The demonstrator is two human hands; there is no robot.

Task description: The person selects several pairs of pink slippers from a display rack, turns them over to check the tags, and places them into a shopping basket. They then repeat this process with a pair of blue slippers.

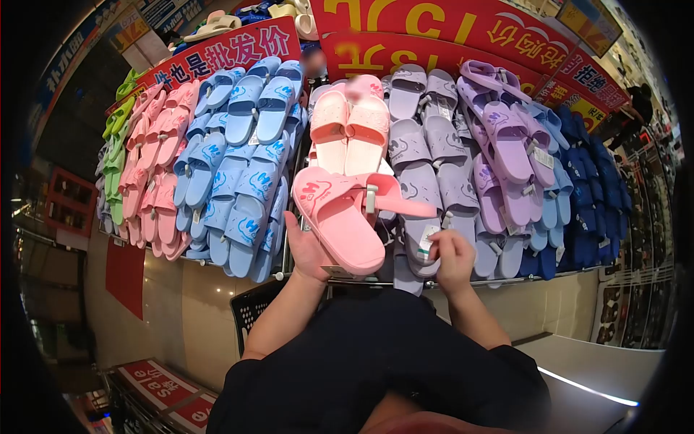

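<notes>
My left hand (pixel 307 249) grips a pair of pink slippers (pixel 347 210) from below, holding them up in front of the display rack. The pair is tied together with a small white tag at the strap. My right hand (pixel 454 254) is closed around a white tag (pixel 428 239) hanging from a grey-lilac slipper (pixel 419 239) on the rack, just right of the pink pair. More pink slippers (pixel 350 123) lie on the rack right behind.
The sloped rack carries rows of slippers: green and pink ones (pixel 148 159) at left, light blue (pixel 238 166), lilac (pixel 434 152), purple (pixel 506 152), dark blue (pixel 589 202) at right. Red price signs (pixel 448 32) hang above. A black basket (pixel 253 307) stands below.
</notes>
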